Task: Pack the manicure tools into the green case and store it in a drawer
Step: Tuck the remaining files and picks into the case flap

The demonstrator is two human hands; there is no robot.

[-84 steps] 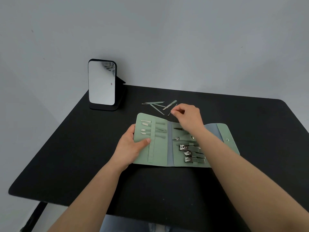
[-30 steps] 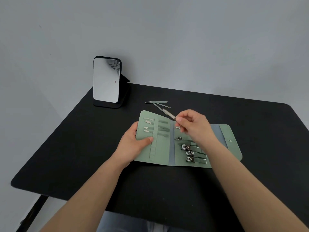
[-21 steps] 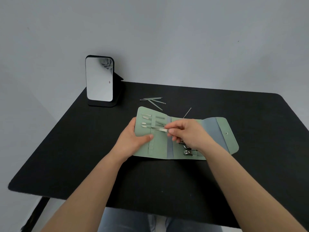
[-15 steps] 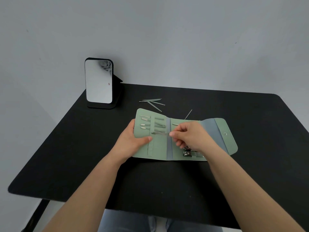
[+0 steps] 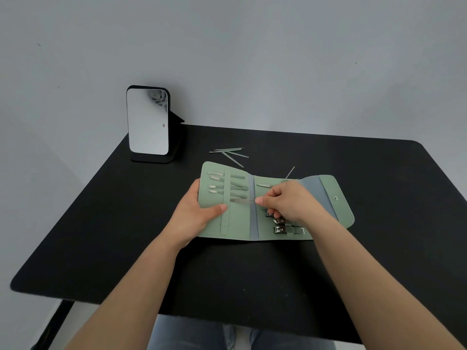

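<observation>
Open green case [image 5: 237, 223] flat at the centre of the black surface [image 5: 126, 223]. Left hand [image 5: 194, 215] gripping its 9 o'clock edge, thumb pressed on the lining. Right hand [image 5: 290, 203] pinching a thin metal tool [image 5: 242, 201] over the left panel. Loose tools [image 5: 230, 154] at 12 o'clock; mirror [image 5: 147, 122] at 10 o'clock.

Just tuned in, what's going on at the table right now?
A person is packing manicure tools into an open green case on a black table. The left hand grips the case's left edge, thumb on top. The right hand pinches a slim metal tool and holds it across the left panel's strap. Several loose tools lie beyond the case, near a standing mirror. The case is not yet closed.
</observation>
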